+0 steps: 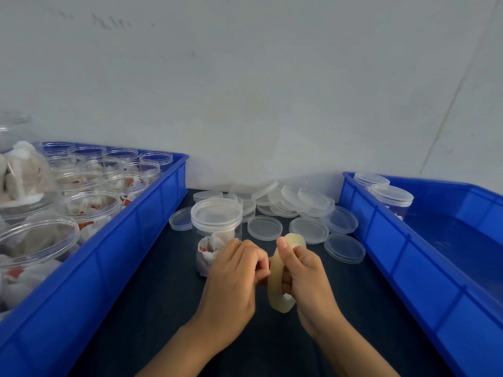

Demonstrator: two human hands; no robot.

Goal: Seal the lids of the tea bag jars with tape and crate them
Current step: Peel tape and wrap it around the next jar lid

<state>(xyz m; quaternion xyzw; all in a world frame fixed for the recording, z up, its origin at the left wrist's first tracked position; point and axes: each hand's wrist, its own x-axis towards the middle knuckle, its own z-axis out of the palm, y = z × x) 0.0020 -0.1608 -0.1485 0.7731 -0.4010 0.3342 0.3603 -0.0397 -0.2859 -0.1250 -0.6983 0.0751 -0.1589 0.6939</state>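
Picking at the tape roll, lidded jar waiting behind

Right hand (304, 270) grips the tape roll (280, 278); left hand (234, 273) pinches at its edge, hands touching. The jar (215, 229) stands just behind on the table, likely light, slick plastic, best held round its wall.

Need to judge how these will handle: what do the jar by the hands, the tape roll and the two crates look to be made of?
Jar: clear, glossy thin plastic by the look; tea bags show through the wall. Tape roll: translucent yellowish adhesive film, probably plastic, held by the right hand; the left hand pinches at its edge. Crates: opaque blue moulded plastic, smooth and slightly shiny, with ribbed walls.
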